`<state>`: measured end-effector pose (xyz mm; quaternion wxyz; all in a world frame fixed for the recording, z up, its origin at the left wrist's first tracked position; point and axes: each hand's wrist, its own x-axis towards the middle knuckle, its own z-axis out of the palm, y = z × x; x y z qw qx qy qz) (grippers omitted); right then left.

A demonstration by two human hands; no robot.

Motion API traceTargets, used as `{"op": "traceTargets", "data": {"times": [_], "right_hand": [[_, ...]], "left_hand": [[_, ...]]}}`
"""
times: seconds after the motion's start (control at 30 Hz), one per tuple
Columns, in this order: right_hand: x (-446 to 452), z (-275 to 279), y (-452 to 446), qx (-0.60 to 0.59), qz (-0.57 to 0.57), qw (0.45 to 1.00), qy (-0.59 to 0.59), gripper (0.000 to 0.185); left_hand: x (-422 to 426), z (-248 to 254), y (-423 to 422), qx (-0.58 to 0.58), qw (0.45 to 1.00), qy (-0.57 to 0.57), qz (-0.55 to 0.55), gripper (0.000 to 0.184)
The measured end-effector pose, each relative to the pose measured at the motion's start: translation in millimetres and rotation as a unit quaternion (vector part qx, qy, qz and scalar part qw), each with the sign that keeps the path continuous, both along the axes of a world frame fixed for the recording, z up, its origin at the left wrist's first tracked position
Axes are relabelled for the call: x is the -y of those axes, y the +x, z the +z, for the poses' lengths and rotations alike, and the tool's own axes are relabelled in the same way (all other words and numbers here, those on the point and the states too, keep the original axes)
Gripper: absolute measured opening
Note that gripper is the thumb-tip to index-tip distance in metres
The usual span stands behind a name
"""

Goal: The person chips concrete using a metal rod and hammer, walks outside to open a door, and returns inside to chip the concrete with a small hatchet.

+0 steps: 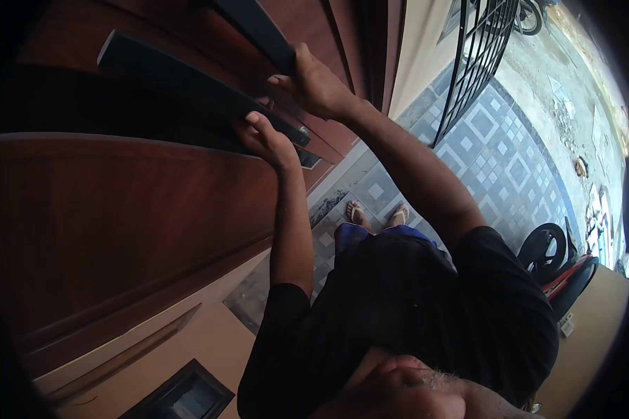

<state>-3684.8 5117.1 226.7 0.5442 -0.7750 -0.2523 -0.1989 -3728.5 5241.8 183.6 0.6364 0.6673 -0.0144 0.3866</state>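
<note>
Two long, flat black door handles stand out from a reddish-brown wooden door. My left hand [267, 140] is at the lower part of the nearer door handle [182, 80]. Its thumb points up along the bar, and the other fingers are mostly hidden behind it. Farther up, my right hand [318, 87] grips the end of the other door handle [258, 31], thumb sticking out to the left. The wooden door [133, 216] fills the left side, with a very dark strip beside the nearer handle.
Patterned grey tiles [486, 133] lie under my sandalled feet [360, 213]. A black metal grille [474, 66] stands open at the upper right. On the right is a parked motorcycle [562, 272], with rough ground beyond. A dark-framed object [185, 394] sits at the bottom left.
</note>
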Motion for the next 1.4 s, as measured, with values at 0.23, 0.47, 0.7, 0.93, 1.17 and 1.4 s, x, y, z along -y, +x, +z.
{"op": "traceTargets", "data": {"times": [0.23,0.47,0.7,0.93,1.17,1.4], "right_hand": [[0,-2,7,-0.035,0.027,0.998,0.042,0.046],[4,-5,6,-0.016,0.023,0.999,0.016,0.045],[1,-2,9,-0.03,0.025,0.999,0.009,0.051],[18,-11,4,-0.016,0.099,0.994,0.045,0.073],[112,-167,-111,-0.148,0.131,0.966,-0.168,0.076],[422,-392,-400,-0.625,-0.161,0.703,-0.297,0.03]], "left_hand": [[17,8,9,-0.017,0.994,0.003,0.107,0.056],[17,-6,30,0.025,0.974,0.052,0.218,0.064],[20,-6,36,0.028,0.961,0.067,0.266,0.061],[25,-6,37,0.022,0.955,0.075,0.286,0.061],[35,-1,32,-0.004,0.943,0.083,0.322,0.068],[52,-27,21,0.079,0.902,0.091,0.414,0.056]]}}
